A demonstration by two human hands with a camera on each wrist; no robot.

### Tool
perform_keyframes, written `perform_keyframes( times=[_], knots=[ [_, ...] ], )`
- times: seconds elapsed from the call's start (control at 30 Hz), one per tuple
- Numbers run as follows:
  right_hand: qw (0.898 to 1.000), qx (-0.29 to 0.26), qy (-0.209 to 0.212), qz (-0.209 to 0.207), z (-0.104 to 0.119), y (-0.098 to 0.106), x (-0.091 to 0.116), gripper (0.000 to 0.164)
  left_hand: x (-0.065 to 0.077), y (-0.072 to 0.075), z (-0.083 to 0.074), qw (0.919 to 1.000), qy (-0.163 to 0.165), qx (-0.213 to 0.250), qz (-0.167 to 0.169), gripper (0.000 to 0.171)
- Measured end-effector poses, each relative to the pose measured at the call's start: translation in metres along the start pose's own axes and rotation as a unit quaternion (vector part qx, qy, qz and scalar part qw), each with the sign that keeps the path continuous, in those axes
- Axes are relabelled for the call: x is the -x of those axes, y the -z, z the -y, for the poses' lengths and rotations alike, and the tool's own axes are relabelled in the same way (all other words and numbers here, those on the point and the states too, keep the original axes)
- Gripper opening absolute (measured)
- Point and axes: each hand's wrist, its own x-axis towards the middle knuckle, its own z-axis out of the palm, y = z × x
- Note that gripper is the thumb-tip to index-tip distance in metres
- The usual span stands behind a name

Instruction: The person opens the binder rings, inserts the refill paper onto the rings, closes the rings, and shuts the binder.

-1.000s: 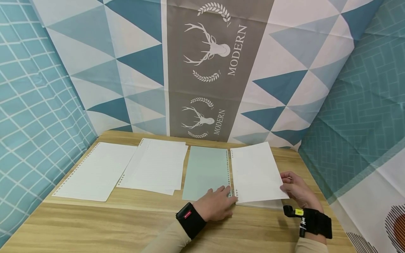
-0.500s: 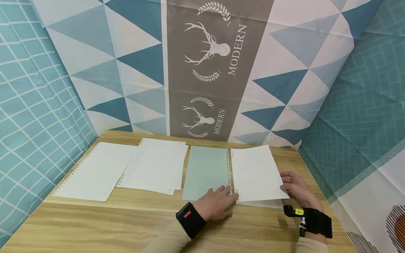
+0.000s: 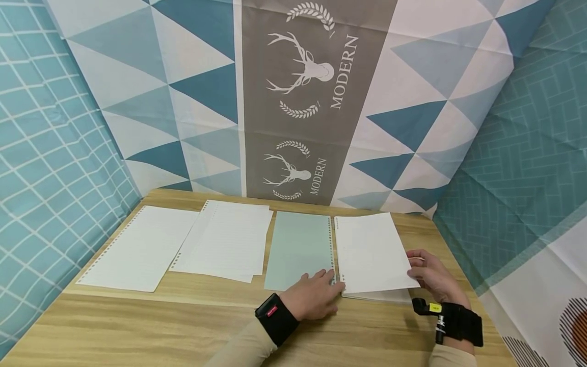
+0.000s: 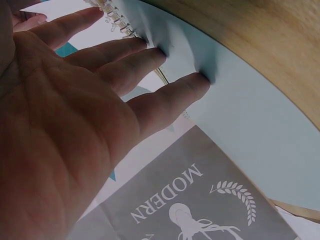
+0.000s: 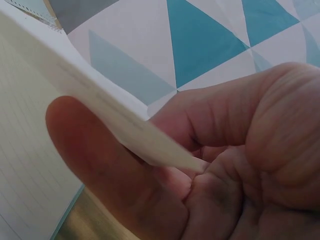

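Note:
A loose-leaf notebook lies spread open on the table, its pale green cover [image 3: 298,247] on the left. Clear binder rings [image 4: 119,21] run along the middle in the left wrist view. My left hand [image 3: 312,296] rests with fairly straight fingers on the cover's lower right corner, its thumb at the rings and the lower holes of a white hole-punched sheet [image 3: 371,250]. By its lower right edge my right hand [image 3: 433,278] pinches this sheet, which slants above the notebook's lined paper [image 5: 22,155]. Whether the sheet's holes sit on the rings I cannot tell.
Left of the notebook, several white punched sheets [image 3: 224,239] lie overlapped, and another white sheet [image 3: 137,250] lies farther left. A patterned cloth wall [image 3: 293,127] stands at the back edge of the wooden table [image 3: 160,326].
The white sheet's far edge has sunk slightly toward the notebook. My left thumb has shifted a little to the right; the right hand has hardly moved and keeps its pinch.

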Motion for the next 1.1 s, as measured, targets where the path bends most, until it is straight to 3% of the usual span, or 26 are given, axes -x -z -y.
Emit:
perform_keyframes(
  times=[0.37,0.6,1.1],
  knots=[
    [1.000,-0.002,-0.001,0.004,-0.004,0.000,-0.001,0.055,-0.001,-0.001,0.000,1.0000,0.000,-0.004,0.002,0.043],
    [1.000,0.003,-0.027,-0.004,-0.014,0.001,-0.004,0.057,-0.002,-0.001,-0.001,0.9999,0.004,-0.007,0.007,0.043],
    [1.000,0.006,-0.026,0.004,-0.023,0.008,-0.003,0.051,-0.001,-0.001,0.000,0.9998,0.003,-0.020,0.004,0.043]
  ],
)
